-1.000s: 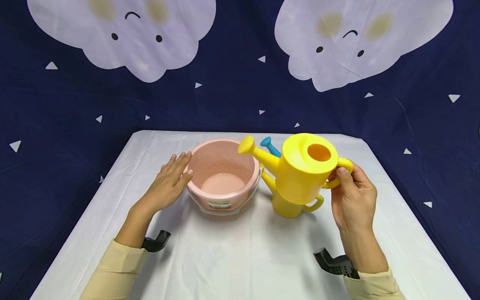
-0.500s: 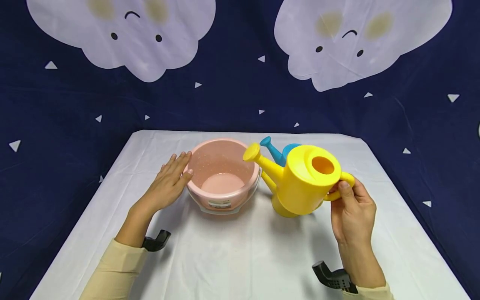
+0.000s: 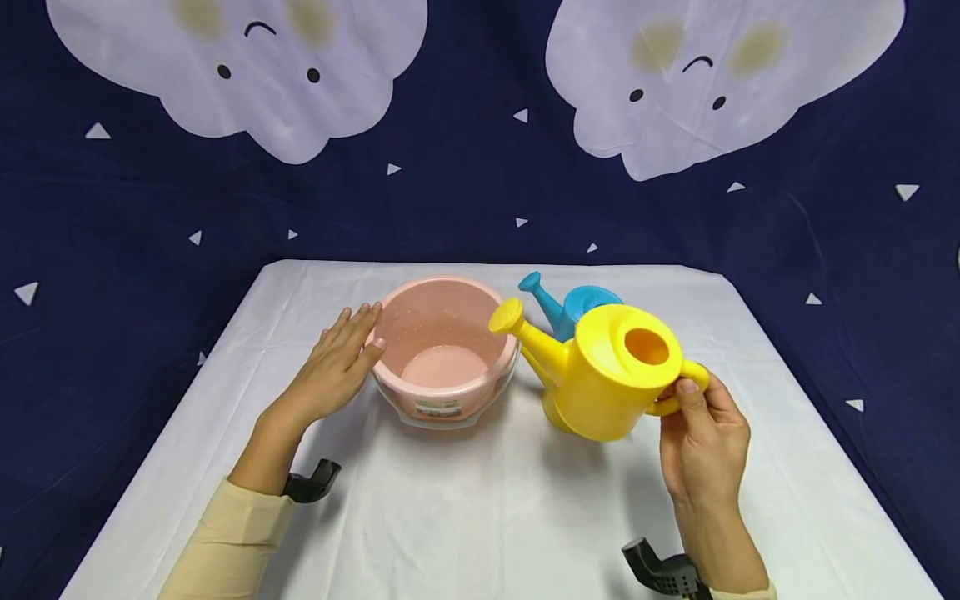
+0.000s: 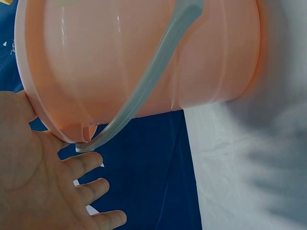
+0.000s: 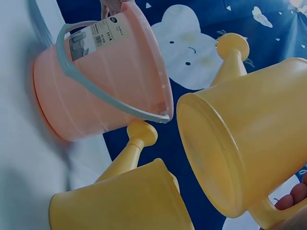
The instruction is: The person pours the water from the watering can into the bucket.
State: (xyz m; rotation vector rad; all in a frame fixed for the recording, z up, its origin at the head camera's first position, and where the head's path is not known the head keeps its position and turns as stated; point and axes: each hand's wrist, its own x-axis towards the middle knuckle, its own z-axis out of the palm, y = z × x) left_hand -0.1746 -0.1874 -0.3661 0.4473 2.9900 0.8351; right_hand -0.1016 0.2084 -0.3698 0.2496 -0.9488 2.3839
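A pink bucket (image 3: 401, 387) with a pale grey handle (image 4: 144, 84) stands upright mid-table. My left hand (image 3: 333, 367) touches its left rim with outstretched fingers. My right hand (image 3: 707, 450) grips the handle of a yellow watering can (image 3: 600, 383), thumb on top, and holds it in the air right of the bucket with its spout toward the rim. Beneath it a second yellow watering can (image 5: 120, 201) stands on the table, mostly hidden in the head view. Behind both is a blue watering can (image 3: 555, 312), partly covered by the held one.
A white cloth (image 3: 450, 517) covers the table. Behind it hangs a dark blue curtain (image 3: 465, 208) with clouds and small white triangles. The bucket's front carries a label (image 5: 96, 38). Black wrist cameras sit on both forearms.
My right hand has lowered the yellow watering can and drawn it slightly nearer. More of the blue can shows, less of the lower yellow one. My left hand keeps its place on the rim.
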